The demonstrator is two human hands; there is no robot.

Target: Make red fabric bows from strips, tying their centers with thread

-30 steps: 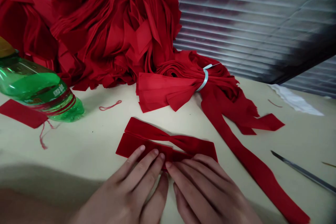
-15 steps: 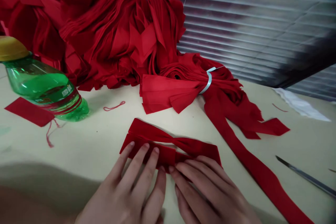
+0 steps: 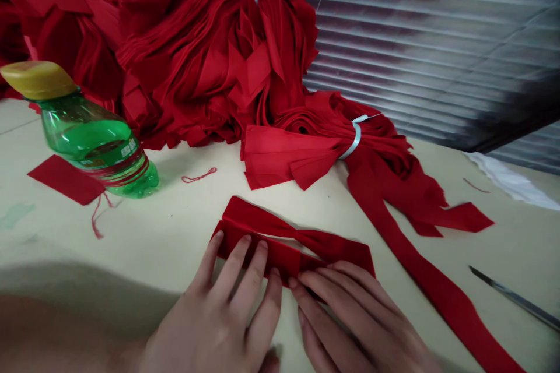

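Note:
A red fabric strip (image 3: 266, 250), folded into a flat loop with its far side twisted near the middle, lies on the table in front of me. My left hand (image 3: 223, 315) rests on its near left side, fingers spread and fingertips on the cloth. My right hand (image 3: 350, 315) lies over the near right side, fingers stretched out close together, its index fingertip by an overlapping cloth edge. The right thumb is partly hidden, and my right hand covers part of the strip.
Tied bundles of red cloth (image 3: 196, 58) and red strips (image 3: 289, 151) lie at the back. A tilted green bottle (image 3: 105, 140) with a yellow cap stands left, by a red tag (image 3: 65, 179). At right are a long red strip (image 3: 433, 274), a pointed metal tool (image 3: 516, 297) and white cloth (image 3: 511, 178).
The view has swung slightly left, so everything appears a little farther right. Both hands stay on the red strip in nearly the same pose.

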